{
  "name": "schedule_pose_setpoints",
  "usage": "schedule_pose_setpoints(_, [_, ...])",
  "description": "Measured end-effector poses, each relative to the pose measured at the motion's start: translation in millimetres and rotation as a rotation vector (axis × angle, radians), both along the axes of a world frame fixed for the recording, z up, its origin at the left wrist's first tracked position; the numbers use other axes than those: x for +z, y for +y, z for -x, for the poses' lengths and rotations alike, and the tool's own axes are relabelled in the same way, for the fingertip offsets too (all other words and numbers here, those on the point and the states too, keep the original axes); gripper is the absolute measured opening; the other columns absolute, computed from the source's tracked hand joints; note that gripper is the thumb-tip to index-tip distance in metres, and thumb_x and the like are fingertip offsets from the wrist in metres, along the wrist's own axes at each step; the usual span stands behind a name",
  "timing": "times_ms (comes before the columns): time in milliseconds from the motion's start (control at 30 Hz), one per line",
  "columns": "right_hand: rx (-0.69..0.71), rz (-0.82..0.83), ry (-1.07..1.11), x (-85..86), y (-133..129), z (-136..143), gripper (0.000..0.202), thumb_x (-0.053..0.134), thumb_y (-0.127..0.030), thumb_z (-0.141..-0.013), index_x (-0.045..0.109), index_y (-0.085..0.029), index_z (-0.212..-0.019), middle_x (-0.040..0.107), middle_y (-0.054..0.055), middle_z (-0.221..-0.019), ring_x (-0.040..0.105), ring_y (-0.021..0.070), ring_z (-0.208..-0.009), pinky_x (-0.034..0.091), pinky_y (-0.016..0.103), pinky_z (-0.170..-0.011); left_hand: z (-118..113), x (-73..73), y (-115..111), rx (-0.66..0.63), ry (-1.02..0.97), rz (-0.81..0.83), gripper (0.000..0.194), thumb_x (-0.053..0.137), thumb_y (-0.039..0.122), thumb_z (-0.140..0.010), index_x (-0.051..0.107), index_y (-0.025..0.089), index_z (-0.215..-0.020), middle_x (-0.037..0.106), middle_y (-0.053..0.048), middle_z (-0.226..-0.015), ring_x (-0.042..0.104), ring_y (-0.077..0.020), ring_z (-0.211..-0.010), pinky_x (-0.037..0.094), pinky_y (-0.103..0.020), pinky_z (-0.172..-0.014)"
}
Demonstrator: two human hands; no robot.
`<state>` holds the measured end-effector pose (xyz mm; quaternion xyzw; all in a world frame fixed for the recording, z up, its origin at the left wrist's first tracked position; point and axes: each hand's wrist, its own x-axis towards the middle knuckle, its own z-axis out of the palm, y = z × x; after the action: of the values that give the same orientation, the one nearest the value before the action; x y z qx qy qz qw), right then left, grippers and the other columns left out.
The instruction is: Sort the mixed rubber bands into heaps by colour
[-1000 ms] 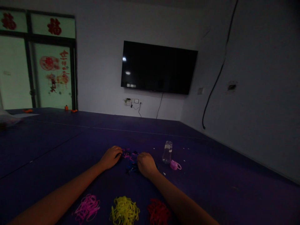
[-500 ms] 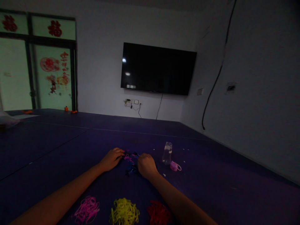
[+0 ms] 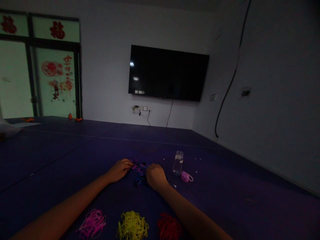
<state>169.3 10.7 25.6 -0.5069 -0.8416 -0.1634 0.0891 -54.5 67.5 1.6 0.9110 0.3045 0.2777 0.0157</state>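
On the purple surface, a small mixed heap of pink and blue loops that look like elastic bands (image 3: 140, 170) lies between my hands. My left hand (image 3: 120, 170) rests at the heap's left edge, fingers reaching toward the pink loops, the thumb apart from them. On the right side, my right hand (image 3: 156, 176) is curled with its knuckles up; its fingertips and anything in them are hidden. Closer to me lie three sorted piles: pink bands (image 3: 93, 222), yellow bands (image 3: 133, 226) and red bands (image 3: 169, 227), the red one beside my right forearm.
A clear bottle (image 3: 178, 164) stands uncapped right of my right hand, with a pink lid with a loop (image 3: 186, 176) beside it. Small white scraps (image 3: 175, 186) dot the purple surface (image 3: 225, 196). A plastic bag (image 3: 8, 128) sits at far left. A television (image 3: 168, 73) hangs on the wall.
The fingers of my left hand have shifted slightly at the heap's edge, and a pink loop shows above them. My right hand stays nearly still.
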Motion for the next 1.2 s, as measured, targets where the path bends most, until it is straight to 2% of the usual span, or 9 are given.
schedule_pose_setpoints(433, [0.004,0.001,0.002,-0.7,0.3,0.9,0.028,0.039,-0.015,-0.082,0.066,-0.012,-0.085,0.066,0.014,-0.092,0.058,0.0210,-0.086,0.039,0.030,-0.077,-0.7,1.1,-1.5,0.062,-0.026,-0.013,0.030,0.046,0.004,-0.077,0.069,0.020,-0.087,0.065,-0.004,-0.095,0.055,-0.0190,-0.096,0.043,-0.033,-0.086])
schedule_pose_setpoints(700, [0.021,0.015,0.001,1.3,-1.2,0.7,0.026,0.040,-0.015,-0.081,0.066,-0.011,-0.085,0.066,0.014,-0.091,0.058,0.0212,-0.086,0.039,0.030,-0.077,-0.1,2.7,-5.5,0.051,-0.090,-0.032,0.027,0.045,0.011,-0.084,0.068,0.021,-0.096,0.066,-0.006,-0.100,0.056,-0.0186,-0.098,0.043,-0.033,-0.088])
schedule_pose_setpoints(900, [0.014,0.015,-0.014,1.9,-1.3,1.7,0.026,0.040,-0.016,-0.081,0.065,-0.012,-0.085,0.066,0.013,-0.092,0.059,0.0212,-0.086,0.039,0.031,-0.077,-1.2,-1.3,-1.3,0.072,-0.046,-0.032,0.029,0.045,0.012,-0.085,0.067,0.022,-0.100,0.067,-0.005,-0.105,0.055,-0.0194,-0.102,0.043,-0.036,-0.090])
schedule_pose_setpoints(1200, [0.023,0.008,-0.024,2.4,-3.0,1.4,0.026,0.040,-0.015,-0.081,0.066,-0.012,-0.085,0.066,0.014,-0.091,0.059,0.0215,-0.086,0.040,0.031,-0.076,-0.1,0.2,-2.0,0.082,0.020,0.007,0.029,0.048,0.008,-0.081,0.068,0.022,-0.097,0.066,-0.004,-0.104,0.055,-0.0197,-0.102,0.041,-0.034,-0.091])
